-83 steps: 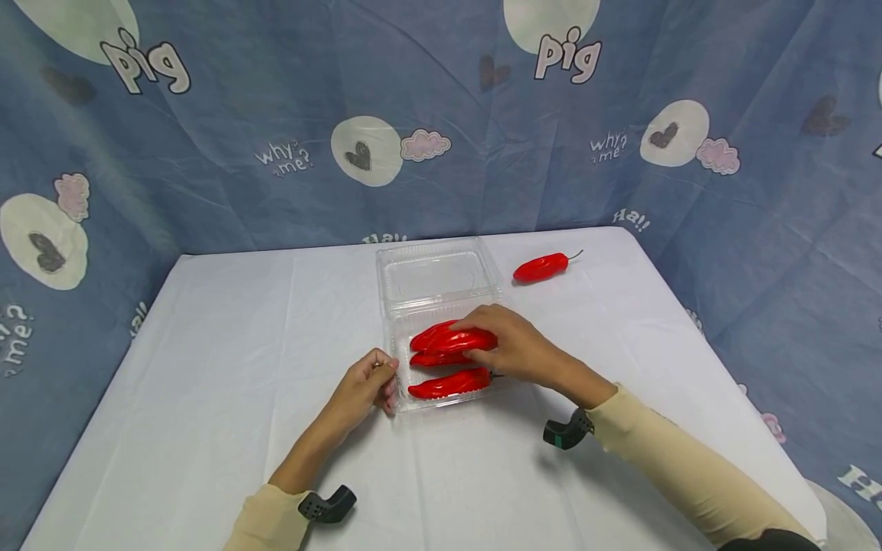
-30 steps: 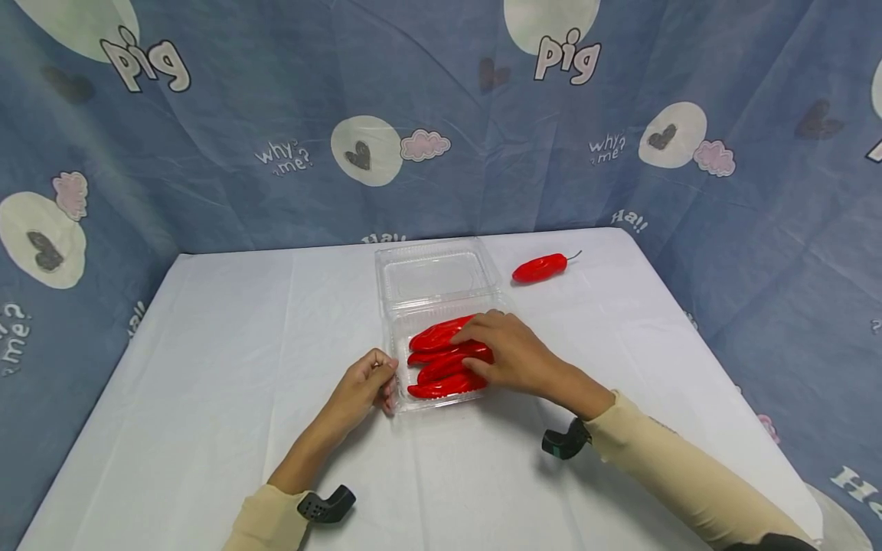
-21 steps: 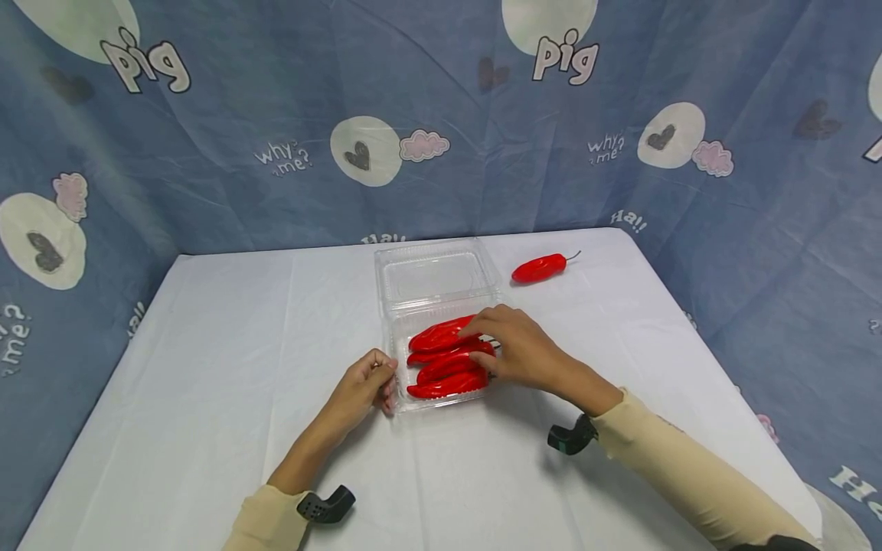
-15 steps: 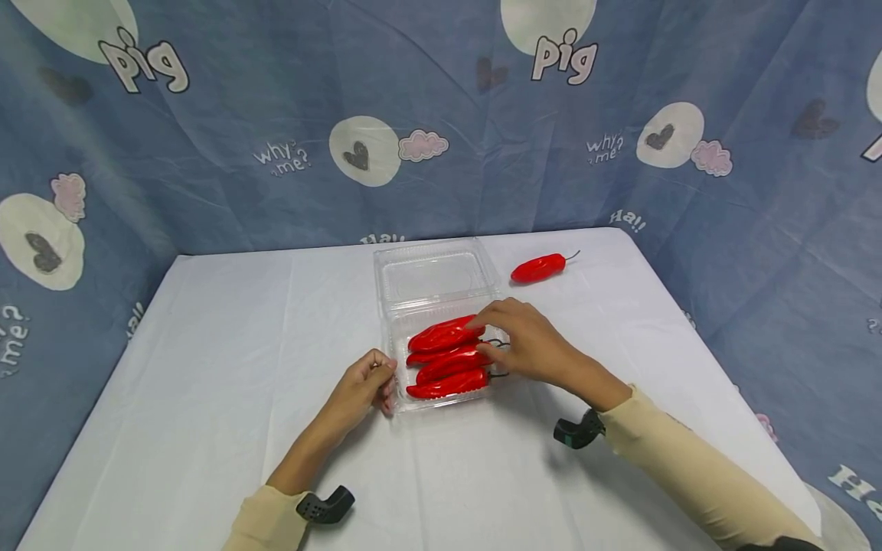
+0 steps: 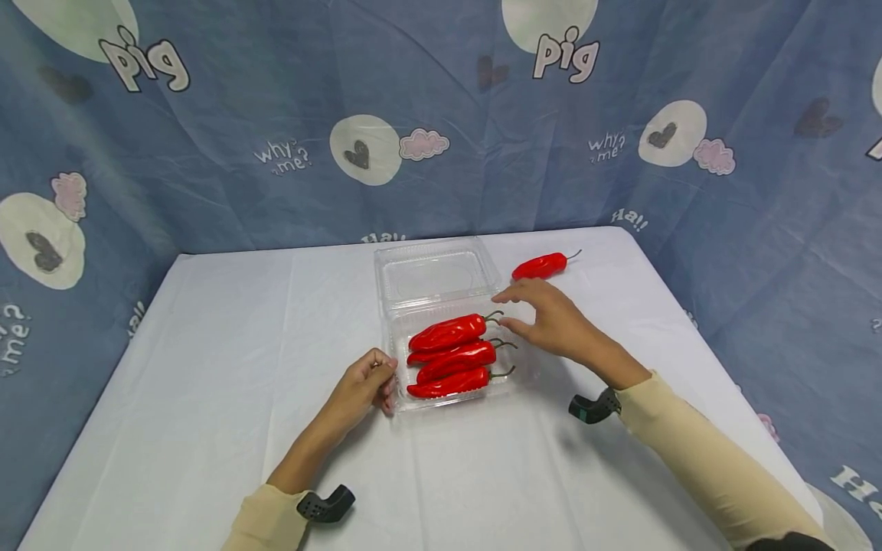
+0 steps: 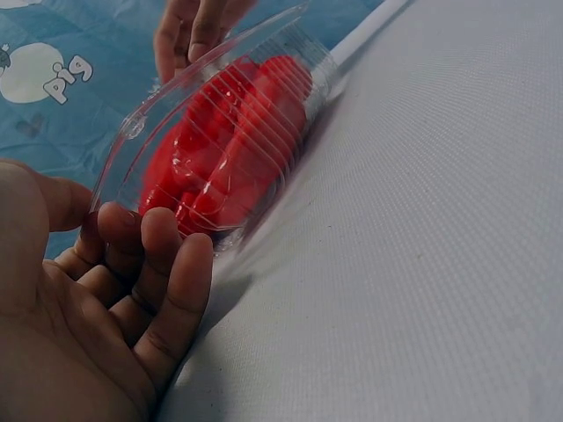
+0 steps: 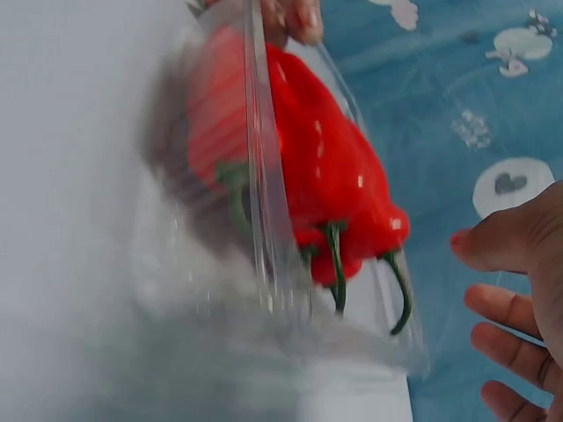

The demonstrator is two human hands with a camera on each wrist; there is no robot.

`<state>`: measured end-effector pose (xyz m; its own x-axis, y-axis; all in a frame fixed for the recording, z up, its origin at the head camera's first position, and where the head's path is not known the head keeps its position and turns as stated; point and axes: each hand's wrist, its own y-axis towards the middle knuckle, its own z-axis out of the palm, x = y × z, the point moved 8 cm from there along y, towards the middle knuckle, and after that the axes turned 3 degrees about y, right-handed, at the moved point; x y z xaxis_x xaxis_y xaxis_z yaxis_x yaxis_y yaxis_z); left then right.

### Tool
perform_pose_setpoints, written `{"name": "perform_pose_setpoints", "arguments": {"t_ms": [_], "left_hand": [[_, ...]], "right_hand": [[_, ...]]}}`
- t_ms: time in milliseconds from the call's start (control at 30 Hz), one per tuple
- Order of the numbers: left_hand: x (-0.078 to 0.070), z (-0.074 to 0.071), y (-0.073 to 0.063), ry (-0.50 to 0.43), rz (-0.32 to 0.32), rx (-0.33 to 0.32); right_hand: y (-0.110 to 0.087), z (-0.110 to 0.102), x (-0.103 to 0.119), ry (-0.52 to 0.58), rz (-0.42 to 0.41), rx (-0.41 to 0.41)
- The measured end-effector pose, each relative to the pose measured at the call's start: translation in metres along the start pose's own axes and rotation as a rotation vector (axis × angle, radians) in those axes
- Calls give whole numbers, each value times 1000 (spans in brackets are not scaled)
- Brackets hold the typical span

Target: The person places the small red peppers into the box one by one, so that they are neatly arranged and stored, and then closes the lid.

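Note:
A clear plastic clamshell box lies with its lid folded back, away from me. Several red chili peppers fill its base side by side, green stems pointing right. My left hand pinches the box's left rim between thumb and fingers, as the left wrist view also shows. With fingers spread and nothing between them, my right hand hovers at the box's right side, just past the stems. Beyond its fingertips, one loose red chili pepper lies on the cloth.
White cloth covers the table under both forearms. A blue printed curtain hangs behind the table and along its sides. Each wrist carries a small black camera, the left one low over the cloth.
My right hand has let go of a chili pepper laid among the others in the box, then moved right and back toward the loose pepper. The left hand keeps its place on the rim.

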<state>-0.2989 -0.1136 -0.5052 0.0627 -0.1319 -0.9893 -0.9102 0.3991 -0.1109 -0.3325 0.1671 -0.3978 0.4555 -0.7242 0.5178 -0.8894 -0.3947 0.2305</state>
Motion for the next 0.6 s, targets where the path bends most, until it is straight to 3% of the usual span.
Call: {"name": "perform_pose_setpoints", "arguments": {"t_ms": [600], "left_hand": [[-1,0,-1,-13,5,5]], "right_hand": [[15,-13,-67,52,-6,-82]]}}
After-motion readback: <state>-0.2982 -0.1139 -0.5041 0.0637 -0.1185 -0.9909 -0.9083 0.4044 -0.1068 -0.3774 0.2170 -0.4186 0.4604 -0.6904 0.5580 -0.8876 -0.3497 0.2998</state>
